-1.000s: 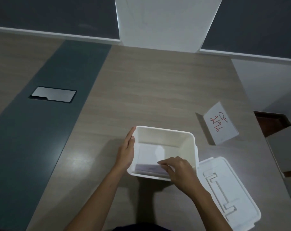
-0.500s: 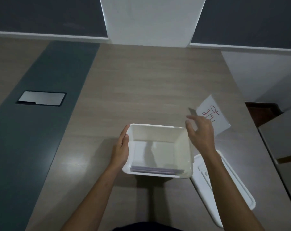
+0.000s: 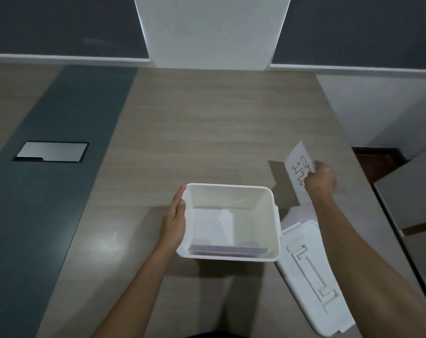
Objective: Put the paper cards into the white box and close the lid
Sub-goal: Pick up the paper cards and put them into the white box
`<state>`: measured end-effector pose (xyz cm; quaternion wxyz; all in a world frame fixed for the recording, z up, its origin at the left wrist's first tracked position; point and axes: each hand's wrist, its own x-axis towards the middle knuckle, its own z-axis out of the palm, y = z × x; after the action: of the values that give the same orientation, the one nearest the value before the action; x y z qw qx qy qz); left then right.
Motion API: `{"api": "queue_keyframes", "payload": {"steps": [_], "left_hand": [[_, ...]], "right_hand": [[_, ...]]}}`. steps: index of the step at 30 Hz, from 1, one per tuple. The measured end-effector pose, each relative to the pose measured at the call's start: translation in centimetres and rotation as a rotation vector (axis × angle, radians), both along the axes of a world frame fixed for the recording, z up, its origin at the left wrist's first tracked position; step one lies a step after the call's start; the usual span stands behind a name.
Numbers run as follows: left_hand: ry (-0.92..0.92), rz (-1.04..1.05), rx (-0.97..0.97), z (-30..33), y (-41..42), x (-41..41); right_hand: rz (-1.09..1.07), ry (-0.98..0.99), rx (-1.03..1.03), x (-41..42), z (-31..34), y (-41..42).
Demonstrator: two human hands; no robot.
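The white box (image 3: 268, 201) stands open on the wooden table, with a stack of paper cards (image 3: 221, 248) lying flat on its bottom. My left hand (image 3: 174, 222) rests flat against the box's left wall. To the right of the box, a white card with red writing (image 3: 296, 167) stands tilted up off the table. My right hand (image 3: 320, 179) is on that card, fingers at its right edge. The white lid (image 3: 312, 276) lies flat on the table beside the box's right side, partly under my right forearm.
A dark grey strip runs down the table's left part, with a metal cable flap (image 3: 51, 152) set in it. The table's right edge is close to the card, with furniture (image 3: 409, 198) below it. A white pillar (image 3: 212, 30) stands at the table's far end.
My right hand left the stack inside the box, moved right over the rim and reached the card with red writing. My left hand stayed on the box.
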<state>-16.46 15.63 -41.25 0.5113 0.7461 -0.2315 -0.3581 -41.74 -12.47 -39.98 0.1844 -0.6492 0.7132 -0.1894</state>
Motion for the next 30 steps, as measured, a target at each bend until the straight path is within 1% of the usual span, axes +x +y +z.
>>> {"api": "queue_keyframes", "payload": {"steps": [2,6,8,11,14,16,18,21,23,25,30], "left_hand": [[0.001,0.005,0.007,0.0,0.1,0.1],[0.011,0.026,0.001,-0.1,0.2,0.4],[0.019,0.023,0.003,-0.2,0.2,0.3],[0.022,0.033,-0.007,-0.2,0.1,0.4],[0.025,0.058,-0.013,-0.2,0.1,0.8],[0.016,0.055,-0.023,-0.3,0.1,1.0],[0.014,0.048,-0.025,-0.5,0.1,1.0],[0.033,0.052,-0.013,-0.7,0.0,0.8],[0.032,0.038,-0.004,-0.9,-0.2,0.8],[0.024,0.022,-0.003,-1.0,-0.5,0.9],[0.011,-0.011,-0.005,-1.3,-1.6,-0.1]], "right_hand": [[0.018,-0.042,-0.031,0.6,0.2,0.5],[0.063,-0.204,-0.150,3.2,1.5,2.6],[0.096,-0.324,-0.214,4.4,3.0,3.9],[0.148,-0.513,-0.252,6.1,6.1,6.4],[0.287,-0.612,-0.266,7.3,8.8,9.6],[0.428,-0.593,-0.247,7.4,9.6,11.5],[0.559,-0.528,-0.188,7.1,9.5,13.1],[0.711,-0.370,-0.081,6.6,7.8,14.6],[0.769,-0.246,0.001,6.3,6.2,15.2],[0.791,-0.169,0.098,6.0,4.6,15.7],[0.842,-0.180,0.255,4.5,2.3,16.5]]}}
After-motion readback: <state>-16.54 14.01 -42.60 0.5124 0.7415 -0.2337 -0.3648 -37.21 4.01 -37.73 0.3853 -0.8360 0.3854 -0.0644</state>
